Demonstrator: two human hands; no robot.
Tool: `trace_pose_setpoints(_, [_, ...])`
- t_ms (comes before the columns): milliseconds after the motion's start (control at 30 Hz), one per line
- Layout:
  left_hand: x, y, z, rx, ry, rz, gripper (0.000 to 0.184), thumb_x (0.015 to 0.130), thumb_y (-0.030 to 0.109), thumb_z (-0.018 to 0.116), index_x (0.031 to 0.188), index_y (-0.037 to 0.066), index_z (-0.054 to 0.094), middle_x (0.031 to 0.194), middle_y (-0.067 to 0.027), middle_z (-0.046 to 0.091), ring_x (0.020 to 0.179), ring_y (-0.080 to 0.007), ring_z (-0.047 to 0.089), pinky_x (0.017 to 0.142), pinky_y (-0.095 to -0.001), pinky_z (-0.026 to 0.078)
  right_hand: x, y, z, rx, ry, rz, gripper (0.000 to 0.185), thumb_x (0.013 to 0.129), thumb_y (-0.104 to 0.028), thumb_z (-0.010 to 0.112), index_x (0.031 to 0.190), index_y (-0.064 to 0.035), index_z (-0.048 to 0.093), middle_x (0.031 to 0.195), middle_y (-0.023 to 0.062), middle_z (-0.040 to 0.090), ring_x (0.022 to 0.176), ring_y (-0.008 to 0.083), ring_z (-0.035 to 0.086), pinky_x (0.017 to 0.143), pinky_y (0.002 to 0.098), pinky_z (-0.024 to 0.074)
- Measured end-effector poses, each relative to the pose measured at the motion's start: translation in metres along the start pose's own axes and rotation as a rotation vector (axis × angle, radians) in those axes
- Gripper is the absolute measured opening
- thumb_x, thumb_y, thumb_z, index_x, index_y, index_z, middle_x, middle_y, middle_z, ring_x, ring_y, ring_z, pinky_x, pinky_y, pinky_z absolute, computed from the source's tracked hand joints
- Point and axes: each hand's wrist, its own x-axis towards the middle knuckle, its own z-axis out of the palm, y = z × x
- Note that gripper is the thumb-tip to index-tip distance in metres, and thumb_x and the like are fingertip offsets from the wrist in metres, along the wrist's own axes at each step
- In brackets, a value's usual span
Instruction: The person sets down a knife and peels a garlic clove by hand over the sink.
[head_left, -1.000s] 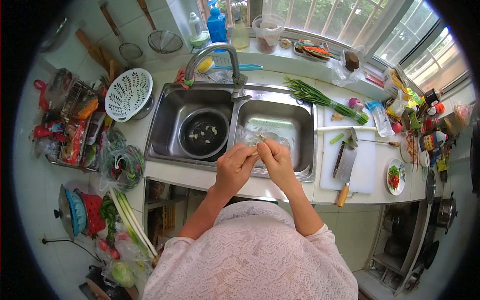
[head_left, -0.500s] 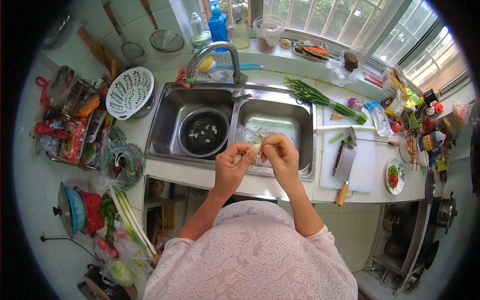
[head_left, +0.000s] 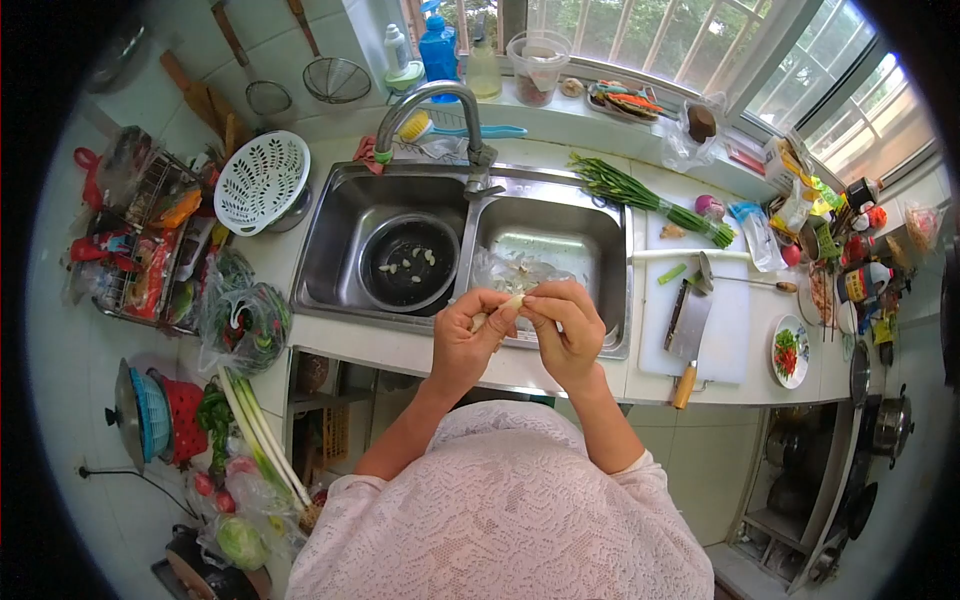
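Note:
Both hands are together over the front edge of the double sink. My left hand [head_left: 467,338] is closed around pale pieces that look like garlic cloves. A garlic clove [head_left: 514,302] shows between the fingertips of both hands. My right hand [head_left: 566,330] pinches the clove's right end. Behind the hands, a clear plastic bag [head_left: 490,272] with bits of peel lies in the right basin [head_left: 590,240]. In the left basin [head_left: 335,220] stands a dark round bowl [head_left: 385,290] with several peeled cloves in it.
A curved faucet [head_left: 430,90] rises behind the sink. To the right, a white cutting board [head_left: 725,340] carries a cleaver [head_left: 688,335], a ladle and green stalks [head_left: 655,205]. A plate of chopped peppers [head_left: 789,352] sits farther right. A white colander [head_left: 262,183] stands at the left.
The right hand has shifted slightly, and its fingertips are now back against the clove beside the left fingertips. More of the plastic bag shows behind the hands than a second ago.

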Motion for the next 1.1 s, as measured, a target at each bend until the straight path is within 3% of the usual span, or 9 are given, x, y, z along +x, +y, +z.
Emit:
trace_pose_setpoints(567, [0.002, 0.001, 0.001, -0.026, -0.030, -0.016, 0.013, 0.093, 0.017, 0.063, 0.093, 0.004, 0.063, 0.068, 0.0016, 0.060, 0.057, -0.0012, 0.049, 0.049, -0.0169, 0.037, 0.007, -0.003, -0.007, 0.109, 0.037, 0.113, 0.016, 0.075, 0.008, 0.069, 0.086, -0.0003, 0.061, 0.089, 0.0118, 0.061, 0.076, 0.0227, 0.059, 0.065, 0.0299, 0.0480])
trace_pose_setpoints(733, [0.005, 0.003, 0.003, 0.008, -0.046, -0.007, 0.013, 0.093, 0.016, 0.061, 0.093, 0.003, 0.063, 0.068, 0.0014, 0.060, 0.056, -0.0016, 0.048, 0.049, -0.0175, 0.037, 0.010, 0.000, -0.012, 0.030, -0.071, 0.113, 0.015, 0.078, 0.006, 0.065, 0.090, 0.0003, 0.058, 0.083, 0.0120, 0.057, 0.074, 0.0232, 0.057, 0.061, 0.0310, 0.0455])
trace_pose_setpoints(1100, [0.011, 0.001, 0.001, -0.286, -0.018, -0.169, 0.017, 0.096, 0.019, 0.057, 0.093, 0.003, 0.063, 0.072, -0.0030, 0.062, 0.059, -0.0037, 0.050, 0.049, -0.0184, 0.037, 0.009, 0.001, -0.004, 0.035, -0.088, 0.110, 0.008, 0.083, 0.003, 0.061, 0.086, 0.0005, 0.054, 0.081, 0.0134, 0.055, 0.072, 0.0266, 0.054, 0.061, 0.0321, 0.0441])
